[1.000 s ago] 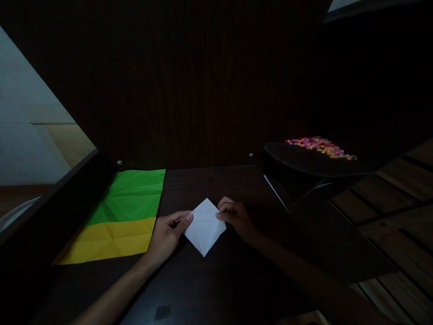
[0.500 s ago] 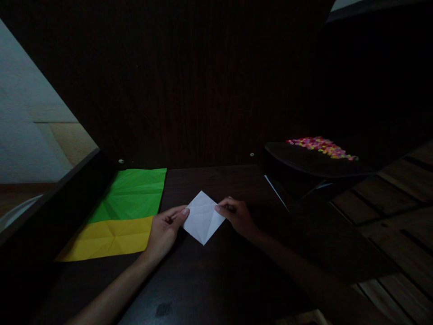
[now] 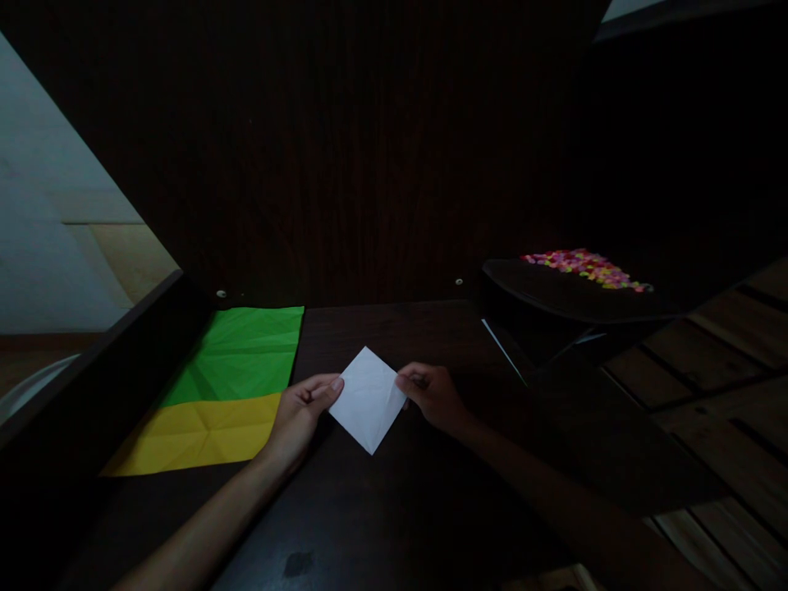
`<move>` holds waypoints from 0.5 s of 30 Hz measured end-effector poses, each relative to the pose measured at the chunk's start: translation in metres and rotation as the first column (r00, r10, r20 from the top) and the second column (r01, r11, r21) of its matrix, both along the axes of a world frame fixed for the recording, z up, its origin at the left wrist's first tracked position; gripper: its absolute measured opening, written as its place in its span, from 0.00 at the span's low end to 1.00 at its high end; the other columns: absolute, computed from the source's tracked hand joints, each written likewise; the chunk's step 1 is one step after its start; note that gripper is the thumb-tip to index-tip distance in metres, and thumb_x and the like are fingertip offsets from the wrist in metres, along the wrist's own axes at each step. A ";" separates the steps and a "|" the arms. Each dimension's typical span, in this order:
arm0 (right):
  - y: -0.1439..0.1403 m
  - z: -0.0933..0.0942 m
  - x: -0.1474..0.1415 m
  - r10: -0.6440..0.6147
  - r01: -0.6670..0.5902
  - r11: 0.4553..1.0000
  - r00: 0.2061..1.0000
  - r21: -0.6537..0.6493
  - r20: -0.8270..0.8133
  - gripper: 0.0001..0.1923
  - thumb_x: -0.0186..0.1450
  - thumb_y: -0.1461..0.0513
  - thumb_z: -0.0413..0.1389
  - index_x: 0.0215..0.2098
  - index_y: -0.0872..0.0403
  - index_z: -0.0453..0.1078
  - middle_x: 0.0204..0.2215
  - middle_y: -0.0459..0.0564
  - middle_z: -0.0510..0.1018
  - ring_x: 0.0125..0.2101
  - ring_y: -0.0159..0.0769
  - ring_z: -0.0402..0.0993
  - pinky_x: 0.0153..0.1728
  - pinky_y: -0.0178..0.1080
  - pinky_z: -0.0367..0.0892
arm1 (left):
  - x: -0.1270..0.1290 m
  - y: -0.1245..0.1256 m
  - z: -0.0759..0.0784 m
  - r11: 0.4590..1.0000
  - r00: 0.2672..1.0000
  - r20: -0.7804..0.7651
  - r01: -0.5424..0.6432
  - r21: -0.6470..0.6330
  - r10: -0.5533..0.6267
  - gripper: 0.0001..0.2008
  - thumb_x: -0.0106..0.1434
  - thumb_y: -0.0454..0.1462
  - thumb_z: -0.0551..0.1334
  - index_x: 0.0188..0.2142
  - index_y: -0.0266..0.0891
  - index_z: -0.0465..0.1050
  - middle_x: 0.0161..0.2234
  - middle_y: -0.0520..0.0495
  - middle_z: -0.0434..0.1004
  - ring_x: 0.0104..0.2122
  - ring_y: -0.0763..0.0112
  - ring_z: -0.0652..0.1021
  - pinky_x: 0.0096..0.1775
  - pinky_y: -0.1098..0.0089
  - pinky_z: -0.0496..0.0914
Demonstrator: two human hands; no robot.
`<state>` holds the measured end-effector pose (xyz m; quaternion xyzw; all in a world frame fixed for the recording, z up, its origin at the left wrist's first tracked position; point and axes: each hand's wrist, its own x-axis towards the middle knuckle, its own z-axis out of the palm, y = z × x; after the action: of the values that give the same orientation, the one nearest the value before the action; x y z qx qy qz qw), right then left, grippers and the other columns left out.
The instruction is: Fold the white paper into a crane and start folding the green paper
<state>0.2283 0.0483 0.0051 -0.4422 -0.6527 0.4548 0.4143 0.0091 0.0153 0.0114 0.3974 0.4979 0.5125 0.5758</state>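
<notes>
A small white folded paper [image 3: 368,399], diamond-shaped, lies on the dark wooden table [image 3: 394,509] in front of me. My left hand [image 3: 300,414] pinches its left corner with thumb and fingers. My right hand [image 3: 432,396] grips its right corner. Both forearms reach in from the bottom of the view. The paper's face looks flat and smooth, with one point toward me and one away.
A creased green sheet [image 3: 243,355] overlaps a yellow sheet [image 3: 200,435] on the table's left side. At the right, a dark tray [image 3: 554,295] carries several small bright pieces [image 3: 584,267]. A dark wooden panel [image 3: 369,148] stands behind. Slatted wood floor shows at the right.
The white paper shifted slightly away from me and now shows a flat, uncreased-looking face where folds showed before. Both hands stayed at its side corners.
</notes>
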 end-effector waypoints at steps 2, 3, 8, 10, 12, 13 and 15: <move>0.000 0.000 0.000 0.000 0.000 1.000 1.000 -0.013 -0.011 0.11 0.61 0.56 0.56 0.25 0.55 0.70 0.15 0.43 0.73 0.16 0.31 0.70 0.18 0.32 0.64 | 0.000 0.000 0.000 1.000 1.000 0.009 0.002 -0.006 -0.002 0.17 0.50 0.45 0.72 0.34 0.34 0.80 0.29 0.43 0.83 0.29 0.63 0.80 0.33 0.70 0.71; 0.000 0.000 0.000 -0.004 0.003 1.000 1.000 -0.021 -0.018 0.12 0.61 0.55 0.56 0.25 0.55 0.70 0.14 0.43 0.73 0.15 0.30 0.70 0.17 0.32 0.63 | 0.001 0.000 0.000 1.000 1.000 0.007 0.006 -0.006 -0.006 0.17 0.50 0.45 0.73 0.34 0.34 0.80 0.28 0.43 0.83 0.29 0.63 0.80 0.33 0.69 0.72; 0.001 -0.003 -0.001 -0.054 0.052 0.998 0.997 -0.038 -0.053 0.14 0.61 0.53 0.56 0.26 0.55 0.70 0.14 0.43 0.73 0.12 0.30 0.69 0.13 0.31 0.62 | 0.002 -0.001 0.004 1.000 0.999 -0.050 0.018 0.003 -0.018 0.20 0.49 0.47 0.73 0.37 0.34 0.80 0.29 0.43 0.84 0.31 0.61 0.81 0.35 0.68 0.73; 0.002 -0.005 -0.001 -0.068 0.066 0.997 0.997 -0.037 -0.045 0.13 0.60 0.53 0.56 0.26 0.55 0.70 0.14 0.43 0.73 0.13 0.30 0.69 0.13 0.31 0.62 | 0.002 -0.001 0.006 1.000 0.996 -0.081 0.029 0.012 -0.028 0.22 0.48 0.48 0.73 0.37 0.34 0.80 0.29 0.43 0.84 0.31 0.60 0.81 0.35 0.67 0.74; 0.004 -0.006 -0.001 -0.073 0.072 0.997 0.997 -0.039 -0.036 0.13 0.60 0.54 0.56 0.25 0.55 0.70 0.14 0.43 0.72 0.13 0.30 0.69 0.13 0.31 0.63 | 0.003 -0.001 0.008 0.999 0.993 -0.112 0.038 0.018 -0.036 0.22 0.48 0.48 0.73 0.37 0.34 0.80 0.29 0.42 0.84 0.32 0.59 0.82 0.36 0.66 0.74; 0.004 -0.007 -0.001 -0.070 0.069 0.997 0.997 -0.043 -0.032 0.12 0.60 0.55 0.56 0.25 0.55 0.70 0.14 0.43 0.72 0.13 0.29 0.69 0.13 0.31 0.63 | 0.003 -0.001 0.009 0.999 0.991 -0.126 0.041 0.022 -0.038 0.23 0.48 0.49 0.73 0.37 0.34 0.80 0.29 0.42 0.84 0.32 0.58 0.82 0.36 0.65 0.74; 0.006 -0.008 0.000 -0.051 0.050 0.997 0.998 -0.053 -0.030 0.12 0.61 0.56 0.56 0.25 0.55 0.69 0.14 0.42 0.72 0.13 0.29 0.69 0.14 0.31 0.63 | 0.003 -0.002 0.009 0.998 0.989 -0.144 0.045 0.036 -0.040 0.23 0.48 0.49 0.72 0.38 0.34 0.80 0.30 0.42 0.84 0.33 0.57 0.82 0.36 0.65 0.74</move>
<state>0.2283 0.0545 -0.0031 -0.4619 -0.6226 0.4680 0.4242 0.0124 0.0136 0.0203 0.4548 0.5191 0.4800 0.5416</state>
